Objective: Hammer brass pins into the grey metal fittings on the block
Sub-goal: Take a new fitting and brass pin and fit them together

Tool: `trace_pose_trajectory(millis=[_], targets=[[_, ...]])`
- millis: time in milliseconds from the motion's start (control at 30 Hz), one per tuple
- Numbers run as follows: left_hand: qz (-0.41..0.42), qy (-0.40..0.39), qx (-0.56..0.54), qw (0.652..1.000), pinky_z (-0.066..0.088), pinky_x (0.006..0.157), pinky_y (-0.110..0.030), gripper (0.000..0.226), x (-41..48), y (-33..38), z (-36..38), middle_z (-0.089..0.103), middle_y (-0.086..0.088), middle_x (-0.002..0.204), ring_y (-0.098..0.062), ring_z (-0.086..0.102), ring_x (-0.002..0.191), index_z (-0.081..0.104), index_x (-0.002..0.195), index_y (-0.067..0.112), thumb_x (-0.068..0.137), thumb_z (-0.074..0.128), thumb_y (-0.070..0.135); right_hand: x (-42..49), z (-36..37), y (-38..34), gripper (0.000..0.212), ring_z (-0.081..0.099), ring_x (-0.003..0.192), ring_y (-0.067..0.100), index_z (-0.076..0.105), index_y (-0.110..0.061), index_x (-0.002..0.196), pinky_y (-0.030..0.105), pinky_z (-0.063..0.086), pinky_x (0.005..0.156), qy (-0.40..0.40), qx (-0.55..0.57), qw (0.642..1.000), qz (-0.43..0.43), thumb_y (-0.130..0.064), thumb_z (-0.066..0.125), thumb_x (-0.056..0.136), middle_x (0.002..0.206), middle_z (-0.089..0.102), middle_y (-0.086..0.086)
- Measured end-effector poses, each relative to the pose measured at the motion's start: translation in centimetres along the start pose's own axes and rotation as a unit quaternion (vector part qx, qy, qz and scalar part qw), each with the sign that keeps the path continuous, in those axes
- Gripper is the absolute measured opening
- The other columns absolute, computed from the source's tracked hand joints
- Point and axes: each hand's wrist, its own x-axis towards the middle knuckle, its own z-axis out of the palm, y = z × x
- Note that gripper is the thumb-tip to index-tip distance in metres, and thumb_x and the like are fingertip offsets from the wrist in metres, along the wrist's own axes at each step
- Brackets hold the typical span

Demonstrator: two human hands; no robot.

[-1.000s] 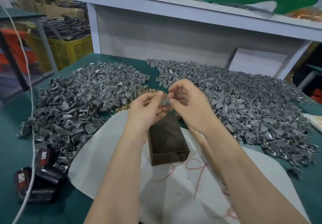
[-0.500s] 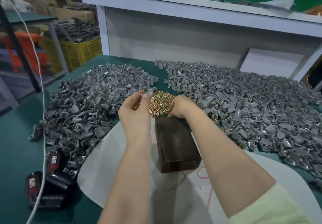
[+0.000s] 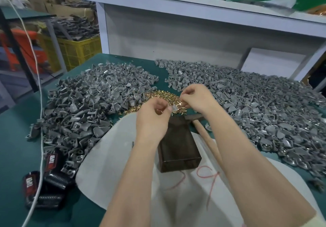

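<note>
Left hand point(image 3: 153, 115) fingers pinch a grey fitting point(image 3: 174, 108) over the block point(image 3: 178, 149) — right hand point(image 3: 197, 98) fingers curl beside it, contents unclear. The right forearm point(image 3: 232, 143) half hides the hammer point(image 3: 205, 135); fitting heaps point(image 3: 84, 106) flank brass pins point(image 3: 158, 94) on the desk point(image 3: 17, 138).

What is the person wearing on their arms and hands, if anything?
Nothing covers the left hand or the right hand: no gloves, rings or watch show. Both forearms are bare. Only the edge of a pale yellowish sleeve shows on the right arm, at the picture's bottom corner.
</note>
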Motion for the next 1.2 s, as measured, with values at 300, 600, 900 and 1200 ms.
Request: trace_pose_trajectory(millis=[300,600,900,1200], targets=[[0.011,-0.054,0.285,0.957,0.029,0.08,-0.032,0.009,-0.9,0.2,0.8,0.065,0.011,0.101,-0.019,0.056,0.106,0.057,0.083,0.033,0.089,0.062,0.029,-4.7,-1.5,0.8,0.006,0.061,0.065,0.006,0.067,-0.011,0.09,0.022,0.057,0.069,-0.008,0.07,0.997,-0.016,-0.011,0.061,0.09,0.076,0.067,-0.001],[-0.003,-0.055,0.3,0.952,0.027,0.081,-0.034,0.008,-0.7,0.0,0.9,0.064,0.007,0.107,-0.023,0.053,0.111,0.058,0.082,0.035,0.088,0.062,0.03,-1.6,1.8,-1.2,0.005,0.063,0.084,0.015,0.066,-0.019,0.083,0.033,0.053,0.083,-0.004,0.002,1.0,-0.017,-0.019,0.071,0.083,0.091,0.069,0.001],[-0.005,-0.058,0.287,0.956,0.027,0.084,-0.035,0.01,-0.6,-0.2,0.9,0.063,0.007,0.109,-0.023,0.051,0.113,0.056,0.082,0.036,0.088,0.063,0.032,-1.1,1.0,-0.7,0.016,0.064,0.067,0.01,0.069,-0.005,0.101,0.031,0.056,0.08,-0.013,0.079,0.997,0.016,-0.004,0.056,0.092,0.074,0.066,0.002],[-0.001,-0.068,0.283,0.957,0.03,0.087,-0.036,0.011,-0.8,0.0,0.8,0.063,0.006,0.109,-0.024,0.051,0.113,0.055,0.081,0.035,0.089,0.062,0.03,-1.1,1.3,-0.8,0.014,0.061,0.067,0.011,0.063,-0.012,0.089,0.03,0.056,0.078,-0.007,0.097,0.995,0.018,-0.002,0.054,0.091,0.073,0.064,0.001]])
